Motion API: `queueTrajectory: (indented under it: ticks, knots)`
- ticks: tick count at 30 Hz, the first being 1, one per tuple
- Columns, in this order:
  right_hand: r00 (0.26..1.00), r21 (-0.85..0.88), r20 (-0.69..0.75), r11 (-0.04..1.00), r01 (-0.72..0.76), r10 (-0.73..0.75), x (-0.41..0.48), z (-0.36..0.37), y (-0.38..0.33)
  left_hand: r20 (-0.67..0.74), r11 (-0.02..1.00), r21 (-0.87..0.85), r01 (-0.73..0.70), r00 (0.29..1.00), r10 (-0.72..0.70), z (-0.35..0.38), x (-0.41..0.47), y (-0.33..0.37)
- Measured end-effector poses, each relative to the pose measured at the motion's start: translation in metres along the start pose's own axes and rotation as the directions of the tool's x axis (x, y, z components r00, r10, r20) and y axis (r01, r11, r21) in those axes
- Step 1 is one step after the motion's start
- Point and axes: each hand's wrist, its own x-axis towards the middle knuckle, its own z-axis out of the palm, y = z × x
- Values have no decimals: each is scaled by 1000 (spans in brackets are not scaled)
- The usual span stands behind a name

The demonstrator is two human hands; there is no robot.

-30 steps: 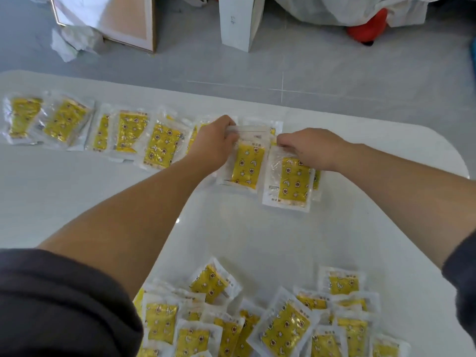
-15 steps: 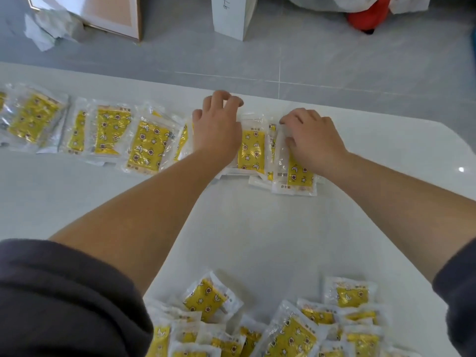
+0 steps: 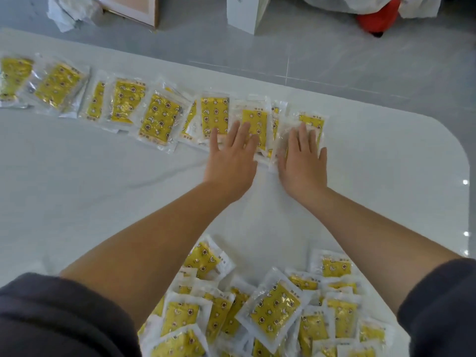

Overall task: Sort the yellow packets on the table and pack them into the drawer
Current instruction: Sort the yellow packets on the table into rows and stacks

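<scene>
Two straight-fingered hands, left hand (image 3: pixel 230 161) and right hand (image 3: pixel 302 163), are pressing flat on the packet row (image 3: pixel 159 119) at its three-o'clock end, gripping nothing.

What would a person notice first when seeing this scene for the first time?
The left hand and the right hand lie flat, side by side, with straight fingers resting on the right end of a long row of yellow packets. This row runs along the far side of the white table. A loose heap of the same packets lies at the near edge, between the forearms.
</scene>
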Motion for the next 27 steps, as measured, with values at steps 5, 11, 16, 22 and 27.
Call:
queueTrajectory:
  ticks: [5, 11, 16, 22, 27]
  knots:
    - [973, 157, 123, 972, 177, -197, -108, 17, -3, -80, 981, -192, -41, 996, 26, 17, -117, 4]
    - [875, 275, 243, 895, 351, -418, -203, 37, -3, 75, 990, -129, 51, 996, -42, 19, -225, -17]
    - [856, 327, 275, 880, 344, -437, -228, 43, -32, 154, 973, -125, 194, 973, -174, 11, -259, -44]
    - [848, 289, 368, 913, 287, -382, -234, 57, -85, 182, 973, -149, 178, 972, -150, 16, -275, -70]
    - [904, 179, 316, 954, 242, -289, -229, 67, -110, 168, 975, -172, 140, 980, -111, 21, -263, -99]
